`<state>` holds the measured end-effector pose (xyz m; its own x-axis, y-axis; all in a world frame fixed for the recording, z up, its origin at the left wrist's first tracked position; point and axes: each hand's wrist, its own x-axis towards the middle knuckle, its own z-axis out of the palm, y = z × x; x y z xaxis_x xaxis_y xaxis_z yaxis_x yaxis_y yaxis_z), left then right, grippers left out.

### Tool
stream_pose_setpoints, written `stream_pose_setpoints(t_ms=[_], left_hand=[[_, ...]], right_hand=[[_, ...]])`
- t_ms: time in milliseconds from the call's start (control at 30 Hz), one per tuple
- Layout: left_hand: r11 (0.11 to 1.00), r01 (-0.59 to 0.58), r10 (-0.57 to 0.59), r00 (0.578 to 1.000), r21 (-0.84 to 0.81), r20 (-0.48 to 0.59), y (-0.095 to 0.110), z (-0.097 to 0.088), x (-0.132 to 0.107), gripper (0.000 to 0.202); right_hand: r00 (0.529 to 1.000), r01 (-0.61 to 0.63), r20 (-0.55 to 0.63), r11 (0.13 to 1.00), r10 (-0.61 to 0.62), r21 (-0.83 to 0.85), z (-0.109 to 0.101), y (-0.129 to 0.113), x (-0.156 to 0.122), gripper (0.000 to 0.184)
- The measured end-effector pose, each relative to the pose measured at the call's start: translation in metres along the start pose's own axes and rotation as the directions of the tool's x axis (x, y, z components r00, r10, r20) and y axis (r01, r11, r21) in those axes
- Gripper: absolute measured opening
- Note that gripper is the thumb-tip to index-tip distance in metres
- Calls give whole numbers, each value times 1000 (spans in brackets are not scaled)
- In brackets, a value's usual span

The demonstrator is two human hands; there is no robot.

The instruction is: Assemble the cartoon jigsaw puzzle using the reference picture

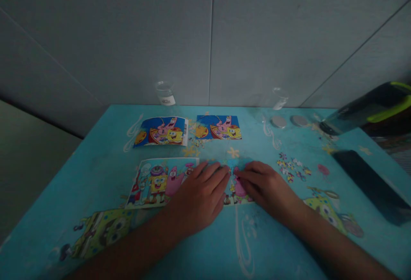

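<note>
A partly covered cartoon jigsaw puzzle [239, 190] lies flat on the table, between and under my two hands. My left hand [205, 192] rests on its left part with the fingers stretched out side by side, holding nothing. At the puzzle's upper middle, my right hand [265, 183] has its thumb and fingers pinched together on the surface; whatever is between the fingertips is too small to make out. A printed picture card [154, 183] with the cartoon characters lies just left, partly beneath my left hand. Several loose puzzle pieces [292, 166] are scattered right of my right hand.
At the back are a finished-looking blue puzzle [220, 127], a curved matching card [163, 131], two clear jars [165, 93] and two round silver lids [278, 121]. A dark bottle [362, 108] and a dark flat case [369, 183] lie right. A wall [144, 40] borders the table.
</note>
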<state>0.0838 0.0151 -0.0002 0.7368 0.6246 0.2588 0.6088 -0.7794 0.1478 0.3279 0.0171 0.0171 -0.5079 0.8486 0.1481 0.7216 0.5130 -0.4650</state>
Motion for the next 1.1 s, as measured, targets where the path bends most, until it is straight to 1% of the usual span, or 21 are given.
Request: stream_pose_setpoints(t_ms=[133, 233, 333, 400, 433, 500, 600, 700, 800, 900, 1100], left_hand=[[1000, 1, -1, 1000, 1, 5, 0, 0, 0, 49], [1000, -8, 8, 1000, -7, 19, -1, 0, 1, 49], [1000, -9, 9, 1000, -15, 30, -2, 0, 1, 48], [1000, -7, 8, 999, -18, 35, -2, 0, 0, 48], [1000, -7, 8, 999, -17, 35, -2, 0, 0, 47], [1000, -11, 11, 1000, -10, 25, -1, 0, -1, 46], [1000, -26, 26, 1000, 5, 6, -2, 0, -1, 46], [999, -29, 29, 1000, 17, -3, -3, 0, -1, 48], [999, -42, 42, 999, 11, 1, -4, 0, -1, 48], [998, -58, 58, 998, -8, 19, -5, -1, 0, 48], [997, -67, 67, 998, -33, 3, -5, -2, -1, 49]], right_hand=[[999, -32, 26, 999, 32, -1, 3, -2, -1, 27], [999, -28, 26, 999, 27, 32, 4, -1, -1, 27], [1000, -20, -13, 997, 21, 74, -4, 4, 0, 26], [999, -27, -34, 997, 29, 68, -13, 9, 0, 25], [999, -24, -26, 998, 26, 64, -18, 12, 0, 25], [1000, -3, 30, 997, 1, 78, -25, 16, -1, 28], [991, 17, 133, 992, -34, 123, -30, 18, -4, 40], [986, -5, 163, 991, -18, 136, -29, 14, -5, 41], [988, -18, 154, 989, -5, 146, -26, 11, -4, 37], [990, -19, 143, 991, 0, 134, -23, 11, -3, 38], [990, -14, 144, 992, -4, 125, -26, 7, -2, 39]])
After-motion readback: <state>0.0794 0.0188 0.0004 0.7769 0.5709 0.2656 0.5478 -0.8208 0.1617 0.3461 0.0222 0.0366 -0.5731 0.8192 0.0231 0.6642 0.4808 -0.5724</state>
